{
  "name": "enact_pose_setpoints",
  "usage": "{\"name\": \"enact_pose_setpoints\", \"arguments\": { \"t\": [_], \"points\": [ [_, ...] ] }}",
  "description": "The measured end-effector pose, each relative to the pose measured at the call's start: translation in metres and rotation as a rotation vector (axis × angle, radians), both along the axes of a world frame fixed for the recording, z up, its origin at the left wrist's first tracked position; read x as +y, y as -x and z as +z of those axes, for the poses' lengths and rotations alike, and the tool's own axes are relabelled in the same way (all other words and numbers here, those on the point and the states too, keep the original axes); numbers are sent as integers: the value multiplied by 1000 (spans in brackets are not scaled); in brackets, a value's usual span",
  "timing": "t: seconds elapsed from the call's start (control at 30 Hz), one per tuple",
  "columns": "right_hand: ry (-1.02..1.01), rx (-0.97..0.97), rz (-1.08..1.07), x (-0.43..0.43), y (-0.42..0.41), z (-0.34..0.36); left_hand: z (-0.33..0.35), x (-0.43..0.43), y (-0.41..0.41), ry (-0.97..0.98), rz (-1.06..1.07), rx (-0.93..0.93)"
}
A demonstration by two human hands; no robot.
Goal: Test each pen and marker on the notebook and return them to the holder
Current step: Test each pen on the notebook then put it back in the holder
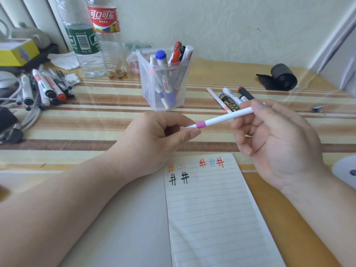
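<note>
1. The left hand (154,135) is curled round the cap end of a white pen (225,118), with thumb and forefinger pinching just left of its pink band (200,124). The right hand (275,139) pinches the far end of the barrel between thumb and fingertips, palm turned towards the camera
2. The pen bridges the two hands at frame centre, its long axis running from lower left to upper right — cap end low, tail high. Both hands are on it, so neither is nearer
3. Any pull or push on the cap has to run along that axis. No tip shows, so I cannot tell whether the cap is coming off or going on
4. The notebook (212,209) lies directly below the hands at lower centre, with hash marks (211,162) across its top lines. The right hand hangs over its upper right corner and looks better placed to write
5. The holder (179,105) stands just above the left hand at upper centre, with several markers in it — probably an easy reach for either hand
6. Loose markers (231,99) lie to the holder's right, and a further pile (44,85) lies at the left edge
</note>
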State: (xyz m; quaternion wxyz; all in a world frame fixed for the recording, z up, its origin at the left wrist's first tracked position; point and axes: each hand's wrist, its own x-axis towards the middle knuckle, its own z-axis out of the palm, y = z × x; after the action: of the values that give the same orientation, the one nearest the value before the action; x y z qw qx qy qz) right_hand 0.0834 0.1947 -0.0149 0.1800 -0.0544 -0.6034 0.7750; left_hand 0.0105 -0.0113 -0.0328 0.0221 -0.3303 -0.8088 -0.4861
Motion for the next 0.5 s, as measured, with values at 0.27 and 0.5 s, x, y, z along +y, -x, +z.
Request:
{"name": "enact_pose_setpoints", "arguments": {
  "t": [0.27,0.5],
  "points": [
    [56,-51,114,1,0,2,-4,0,5,73,74,-3],
    [64,-229,162,8,1,1,-2,-1,5,71,76,-21]
  ]
}}
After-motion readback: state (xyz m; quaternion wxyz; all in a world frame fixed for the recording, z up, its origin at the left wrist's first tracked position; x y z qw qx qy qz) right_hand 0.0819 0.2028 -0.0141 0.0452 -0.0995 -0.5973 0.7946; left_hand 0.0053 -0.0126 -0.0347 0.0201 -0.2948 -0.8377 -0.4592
